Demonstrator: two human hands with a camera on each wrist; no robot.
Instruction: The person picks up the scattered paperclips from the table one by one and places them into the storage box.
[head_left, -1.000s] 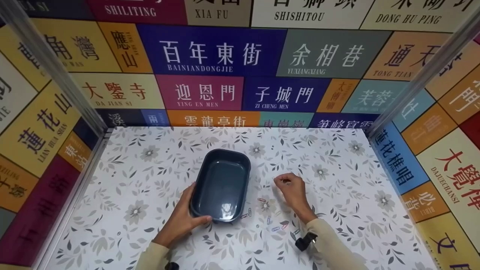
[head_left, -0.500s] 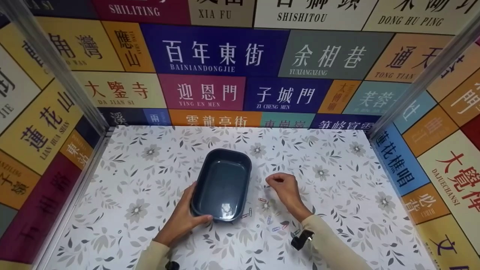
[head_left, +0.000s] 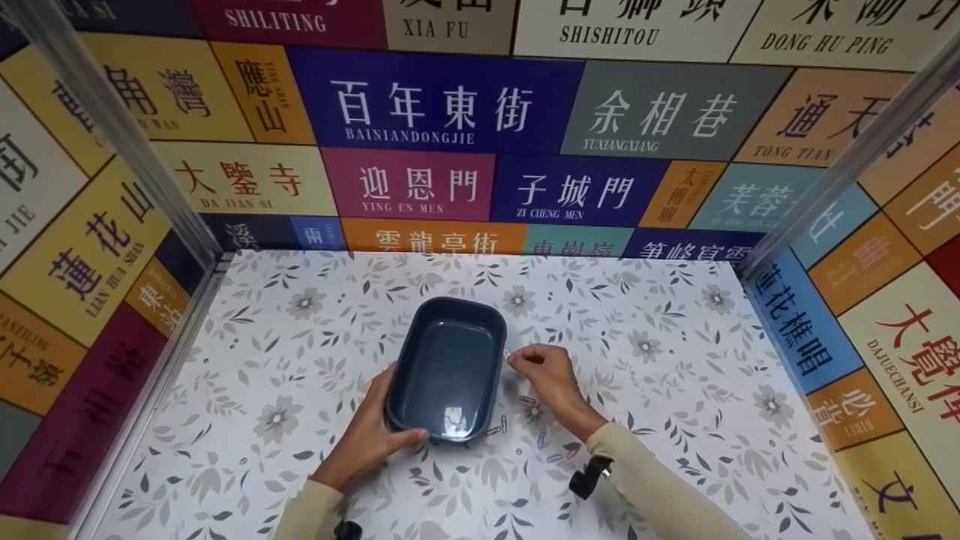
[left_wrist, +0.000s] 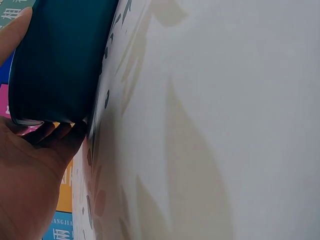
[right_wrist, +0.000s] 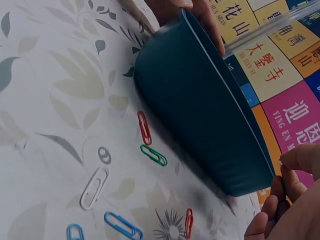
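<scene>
A dark blue plastic tub (head_left: 450,367) stands on the table, with nothing visible inside it. My left hand (head_left: 366,439) grips its near left corner, thumb along the near end and fingers against the side. In the left wrist view, the fingertips curl by the tub's lower edge. Just outside the right long side, my right hand (head_left: 551,375) pinches a small pale paper clip (head_left: 508,352) between thumb and forefinger, mostly hidden by them. Loose beside the tub lie a red paper clip (right_wrist: 144,128), a green paper clip (right_wrist: 153,155) and a white paper clip (right_wrist: 94,189).
Below the right hand are a blue paper clip (right_wrist: 123,226), another blue paper clip (right_wrist: 75,232) and a second red paper clip (right_wrist: 188,223). A floral cloth (head_left: 645,420) covers the table. Panels with printed signs (head_left: 431,101) enclose its back and sides.
My right hand has moved left with its pinched paper clip, from open table to right beside the tub's right rim. The left hand and tub have stayed in place.
</scene>
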